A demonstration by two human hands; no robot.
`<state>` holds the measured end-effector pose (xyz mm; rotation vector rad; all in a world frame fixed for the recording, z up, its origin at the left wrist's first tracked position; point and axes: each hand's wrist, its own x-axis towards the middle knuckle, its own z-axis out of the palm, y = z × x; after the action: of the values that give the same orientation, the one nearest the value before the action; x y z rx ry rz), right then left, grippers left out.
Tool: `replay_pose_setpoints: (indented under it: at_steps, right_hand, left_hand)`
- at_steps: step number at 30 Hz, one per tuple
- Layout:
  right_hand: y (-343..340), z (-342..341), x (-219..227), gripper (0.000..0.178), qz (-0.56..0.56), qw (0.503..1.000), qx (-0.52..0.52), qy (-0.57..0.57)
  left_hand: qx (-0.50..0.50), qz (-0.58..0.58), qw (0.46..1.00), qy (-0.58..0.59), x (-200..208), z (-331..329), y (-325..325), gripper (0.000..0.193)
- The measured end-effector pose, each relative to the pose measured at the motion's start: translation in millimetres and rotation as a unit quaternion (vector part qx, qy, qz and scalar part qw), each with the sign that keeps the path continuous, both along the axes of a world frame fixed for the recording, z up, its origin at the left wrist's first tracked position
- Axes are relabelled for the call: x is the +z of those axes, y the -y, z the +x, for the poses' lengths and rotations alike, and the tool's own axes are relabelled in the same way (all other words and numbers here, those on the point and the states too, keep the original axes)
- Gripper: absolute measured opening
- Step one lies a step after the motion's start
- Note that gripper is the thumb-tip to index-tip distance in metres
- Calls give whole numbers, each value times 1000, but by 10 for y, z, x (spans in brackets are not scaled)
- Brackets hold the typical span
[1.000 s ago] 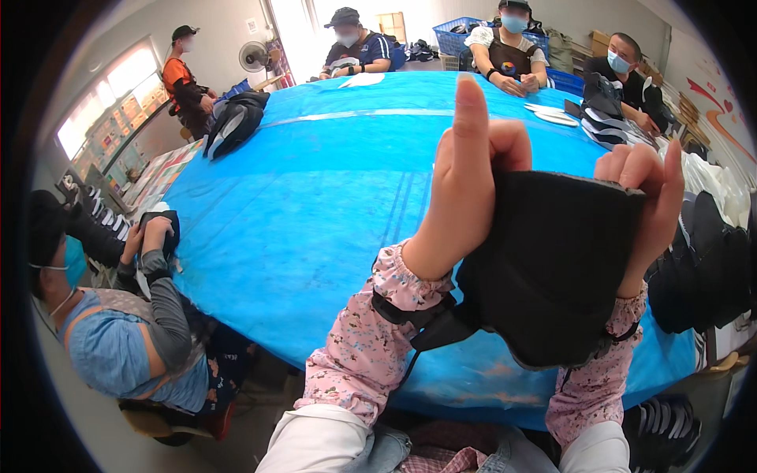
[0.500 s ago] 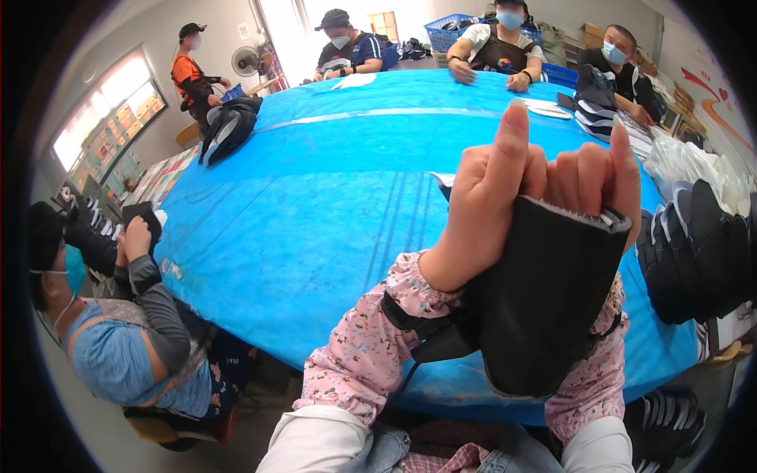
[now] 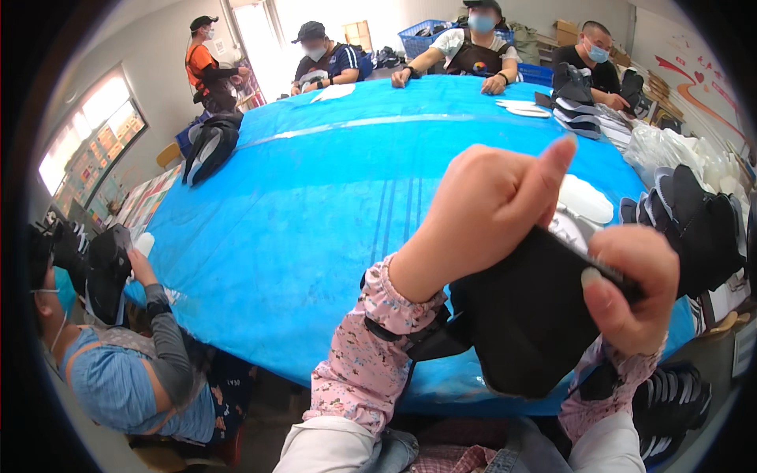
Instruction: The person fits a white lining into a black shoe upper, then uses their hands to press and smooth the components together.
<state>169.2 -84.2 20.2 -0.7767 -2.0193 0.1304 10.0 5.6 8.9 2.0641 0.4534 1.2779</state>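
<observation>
A black fabric shoe upper (image 3: 528,323) hangs tilted in front of me, above the near right of the blue-covered table (image 3: 307,229). My left hand (image 3: 489,209) is closed over its far edge, with the fingers curled out of sight and the thumb sticking up. At the upper's right side, my right hand (image 3: 635,288) grips the edge between thumb and bent fingers. Just beyond my hands a white insole (image 3: 585,199) lies on the table, partly covered by them. Pink flowered sleeve covers wrap both forearms.
On the right lies a row of black shoe uppers (image 3: 698,229) beside clear plastic bags (image 3: 682,154). A black shoe upper (image 3: 213,146) rests at the far left edge. One co-worker (image 3: 134,378) sits at my left; several others are around the far side. More shoe parts (image 3: 670,410) stand low at right.
My right hand has moved down and right along the upper's edge, and its thumb now bends over it. My left hand has turned over. The white insole has come into sight behind them.
</observation>
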Motion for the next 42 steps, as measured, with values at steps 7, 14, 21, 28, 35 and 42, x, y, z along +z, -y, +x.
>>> replay_pose_setpoints:
  at_steps: [7, 14, 21, 28, 35, 42]
  right_hand:
    - [282, 372, -648, 24, -269, 902, -64, -330]
    - [616, 871, -537, 17, -357, 861, -122, -342]
    - [730, 1285, -263, 28, -54, 846, -69, -526]
    - [854, 2625, 5, 28, 115, 723, -119, -671]
    - [826, 3079, -287, 24, 91, 655, -160, -733]
    - [677, 2876, -462, 45, 145, 708, -508, -469]
  left_hand:
    - [-19, 62, 998, -8, 80, -190, 72, 34]
    - [-108, -10, 980, 165, 117, -356, 54, 30]
    - [3, 67, 996, 60, 166, -406, 172, 42]
    - [-57, 0, 998, 16, 113, -299, 195, 40]
    - [-68, -15, 998, 0, 127, -223, 189, 36]
    - [-49, -36, 998, -11, 93, -420, 131, 28]
